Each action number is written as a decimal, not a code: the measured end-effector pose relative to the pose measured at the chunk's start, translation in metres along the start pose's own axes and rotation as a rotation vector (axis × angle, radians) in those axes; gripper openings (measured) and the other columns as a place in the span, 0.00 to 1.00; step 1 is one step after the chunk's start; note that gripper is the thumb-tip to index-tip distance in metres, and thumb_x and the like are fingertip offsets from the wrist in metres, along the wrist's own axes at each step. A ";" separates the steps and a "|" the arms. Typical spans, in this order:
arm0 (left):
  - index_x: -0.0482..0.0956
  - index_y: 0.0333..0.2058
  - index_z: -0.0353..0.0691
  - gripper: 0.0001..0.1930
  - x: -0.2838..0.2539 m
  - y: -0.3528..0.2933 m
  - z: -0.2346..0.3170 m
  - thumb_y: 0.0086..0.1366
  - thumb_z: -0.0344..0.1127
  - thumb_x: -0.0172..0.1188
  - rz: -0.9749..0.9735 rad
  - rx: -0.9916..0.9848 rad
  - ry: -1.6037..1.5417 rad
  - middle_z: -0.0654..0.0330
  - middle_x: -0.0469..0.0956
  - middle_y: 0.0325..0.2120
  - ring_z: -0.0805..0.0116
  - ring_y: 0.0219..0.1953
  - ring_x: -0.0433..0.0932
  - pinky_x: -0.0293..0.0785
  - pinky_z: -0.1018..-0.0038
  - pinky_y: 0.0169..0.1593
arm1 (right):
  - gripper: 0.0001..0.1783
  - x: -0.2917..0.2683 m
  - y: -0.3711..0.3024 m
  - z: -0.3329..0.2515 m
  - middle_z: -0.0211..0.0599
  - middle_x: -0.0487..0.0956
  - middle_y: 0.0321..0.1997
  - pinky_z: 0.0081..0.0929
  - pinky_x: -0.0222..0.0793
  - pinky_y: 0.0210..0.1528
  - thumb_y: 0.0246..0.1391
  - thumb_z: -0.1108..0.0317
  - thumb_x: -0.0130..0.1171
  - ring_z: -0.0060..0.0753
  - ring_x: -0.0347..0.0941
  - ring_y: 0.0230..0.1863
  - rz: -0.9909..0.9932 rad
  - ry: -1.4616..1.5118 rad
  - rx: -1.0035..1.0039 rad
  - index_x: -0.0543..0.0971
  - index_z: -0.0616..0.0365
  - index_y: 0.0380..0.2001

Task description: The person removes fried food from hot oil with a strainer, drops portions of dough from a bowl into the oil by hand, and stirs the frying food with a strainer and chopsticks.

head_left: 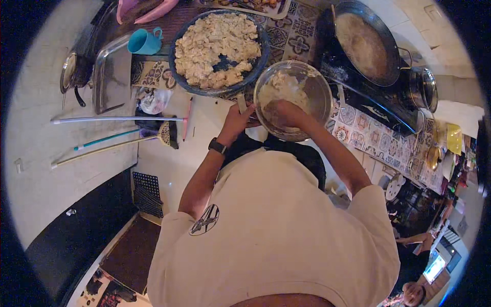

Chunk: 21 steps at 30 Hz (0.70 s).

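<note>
A round metal bowl (322, 88) holds a pale, floury mixture (286, 91) and is tilted slightly at the counter's near edge. My left hand (238, 118) is closed at the bowl's left side, its thumb by the rim, with a pale flat strip beside it. Inside the bowl, my right hand (290, 113) reaches down with its fingers curled together; what they hold, if anything, is hidden. Just beyond my left hand, a wide dark-blue basin (172, 64) is heaped with coated, lumpy pieces (215, 46), leaving a bare patch near its middle.
On the right, a large dark wok (363, 48) of bubbling liquid sits on the black stove (373, 105). A turquoise mug (144, 42) stands left of the basin, near a metal tray (113, 77). Brooms (123, 120) lie lower left. Another person (414, 258) is at lower right.
</note>
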State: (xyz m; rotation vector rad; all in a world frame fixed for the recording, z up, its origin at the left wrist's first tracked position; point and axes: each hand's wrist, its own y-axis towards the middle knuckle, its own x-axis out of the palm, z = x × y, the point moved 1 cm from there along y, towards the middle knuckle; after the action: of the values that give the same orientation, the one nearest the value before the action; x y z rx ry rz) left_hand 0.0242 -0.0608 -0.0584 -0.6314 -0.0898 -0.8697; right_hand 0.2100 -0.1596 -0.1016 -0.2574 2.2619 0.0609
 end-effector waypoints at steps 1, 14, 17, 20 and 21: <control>0.70 0.37 0.31 0.13 0.000 -0.001 -0.001 0.66 0.38 0.51 0.004 -0.003 -0.061 0.54 0.77 0.31 0.63 0.34 0.79 0.82 0.66 0.37 | 0.18 0.006 0.002 -0.005 0.50 0.76 0.42 0.38 0.68 0.47 0.40 0.67 0.56 0.53 0.73 0.42 -0.013 -0.011 0.046 0.75 0.63 0.37; 0.72 0.38 0.34 0.12 -0.007 -0.004 -0.007 0.65 0.39 0.53 0.039 -0.052 0.042 0.57 0.78 0.31 0.66 0.32 0.80 0.81 0.68 0.36 | 0.21 -0.058 -0.029 -0.019 0.49 0.78 0.35 0.38 0.69 0.42 0.45 0.63 0.61 0.49 0.74 0.37 0.364 0.222 0.370 0.75 0.60 0.43; 0.70 0.37 0.33 0.13 0.004 -0.001 0.003 0.65 0.39 0.53 -0.006 -0.042 0.008 0.57 0.77 0.30 0.65 0.31 0.80 0.81 0.67 0.36 | 0.19 -0.066 -0.057 0.011 0.49 0.78 0.35 0.36 0.70 0.41 0.45 0.63 0.61 0.46 0.75 0.35 0.498 0.325 0.371 0.76 0.60 0.41; 0.70 0.36 0.36 0.12 0.002 -0.004 -0.001 0.64 0.40 0.53 0.029 -0.046 -0.023 0.56 0.77 0.30 0.64 0.31 0.80 0.81 0.68 0.35 | 0.15 -0.123 -0.064 -0.023 0.45 0.79 0.33 0.32 0.70 0.38 0.45 0.63 0.63 0.37 0.75 0.34 0.494 0.297 0.472 0.78 0.60 0.35; 0.69 0.36 0.38 0.12 0.002 0.000 -0.005 0.63 0.42 0.55 0.000 -0.042 -0.033 0.55 0.77 0.30 0.63 0.30 0.80 0.80 0.70 0.34 | 0.13 -0.123 -0.074 0.000 0.44 0.78 0.31 0.31 0.69 0.39 0.46 0.63 0.62 0.35 0.75 0.33 0.515 0.447 0.434 0.78 0.61 0.32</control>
State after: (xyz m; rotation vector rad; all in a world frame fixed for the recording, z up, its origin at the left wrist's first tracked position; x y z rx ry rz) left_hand 0.0247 -0.0649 -0.0613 -0.6851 -0.1020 -0.8627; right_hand 0.3022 -0.2119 -0.0047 0.5985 2.6523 -0.2385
